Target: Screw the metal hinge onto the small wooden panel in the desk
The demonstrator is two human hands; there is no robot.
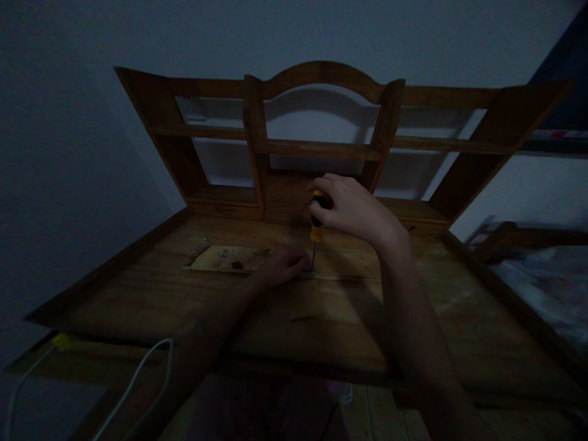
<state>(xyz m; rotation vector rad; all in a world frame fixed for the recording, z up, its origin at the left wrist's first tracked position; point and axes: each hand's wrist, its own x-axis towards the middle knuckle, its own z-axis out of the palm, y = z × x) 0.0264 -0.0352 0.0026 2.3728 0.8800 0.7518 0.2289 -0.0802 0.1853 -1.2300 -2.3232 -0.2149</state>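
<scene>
My right hand (pixel 346 205) is wrapped round the yellow and black handle of a screwdriver (pixel 316 233), which stands nearly upright with its shaft pointing down. The tip meets a small metal piece (pixel 309 274) at the front edge of a shallow recess in the wooden desktop. Low beside the tip, my left hand (pixel 285 266) rests with its fingers curled together; what they pinch is too dark to make out. To its left the rough, pale recess (pixel 215 258) lies exposed, with a dark chip (pixel 237 265) in it.
A wooden hutch (pixel 316 147) with shelves and small drawers rises along the back of the desk. Small metal bits (pixel 198 247) lie left of the recess, and a thin flat square piece (pixel 306 304) lies in front. A white cable (pixel 138 373) loops over the front left edge.
</scene>
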